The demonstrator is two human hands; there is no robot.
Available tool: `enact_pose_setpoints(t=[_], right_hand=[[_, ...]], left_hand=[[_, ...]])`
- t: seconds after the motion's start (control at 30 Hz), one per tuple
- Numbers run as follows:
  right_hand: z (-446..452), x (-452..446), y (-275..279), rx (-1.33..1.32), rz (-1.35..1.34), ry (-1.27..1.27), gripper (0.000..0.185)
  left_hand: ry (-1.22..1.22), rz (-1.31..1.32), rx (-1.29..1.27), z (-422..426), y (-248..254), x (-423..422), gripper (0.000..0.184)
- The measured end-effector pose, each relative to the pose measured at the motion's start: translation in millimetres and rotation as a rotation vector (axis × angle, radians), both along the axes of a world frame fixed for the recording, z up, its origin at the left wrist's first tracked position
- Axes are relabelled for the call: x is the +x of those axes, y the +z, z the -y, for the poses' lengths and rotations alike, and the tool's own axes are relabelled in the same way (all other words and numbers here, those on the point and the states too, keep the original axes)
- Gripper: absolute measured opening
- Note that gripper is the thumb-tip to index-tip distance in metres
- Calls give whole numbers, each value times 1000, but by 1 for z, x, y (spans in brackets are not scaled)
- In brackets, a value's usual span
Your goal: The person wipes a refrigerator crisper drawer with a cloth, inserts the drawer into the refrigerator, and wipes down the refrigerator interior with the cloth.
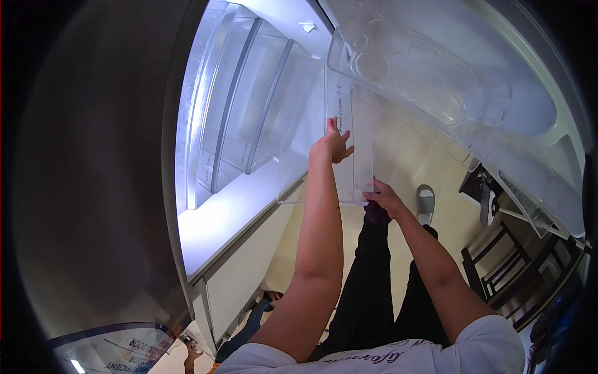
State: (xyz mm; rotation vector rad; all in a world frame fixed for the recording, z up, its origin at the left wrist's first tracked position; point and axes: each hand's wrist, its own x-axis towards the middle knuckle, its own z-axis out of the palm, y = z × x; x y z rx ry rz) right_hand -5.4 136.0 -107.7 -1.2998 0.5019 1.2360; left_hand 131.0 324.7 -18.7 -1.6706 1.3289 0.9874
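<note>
A clear plastic crisper drawer point(363, 140), marked "Fresh crisper", is tilted in front of the lit refrigerator point(230, 218). My left hand point(334, 143) lies against the drawer near the lettering, its fingers spread apart. At the drawer's lower corner, my right hand point(385, 198) is closed around a bunched dark purple cloth point(377, 213). The fingers of that hand touch the drawer's edge, and part of the cloth is hidden beneath them.
Clear glass shelves point(252, 106) line the refrigerator's inside. Its door, with transparent bins point(430, 87), hangs open at right. A dark wooden chair point(504, 262) stands at lower right. A grey slipper point(425, 202) shows on the floor. Another person's foot point(272, 295) appears at lower left.
</note>
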Motion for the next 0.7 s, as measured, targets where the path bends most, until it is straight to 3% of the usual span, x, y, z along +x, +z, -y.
enact_pose_setpoints(t=[0.43,0.7], right_hand=[[0,-34,15,97,-18,-113,47],[-27,-33,5,179,-140,-119,43]], left_hand=[[-100,68,112,21,30,-20,61],[-289,8,259,23,-26,-8,55]])
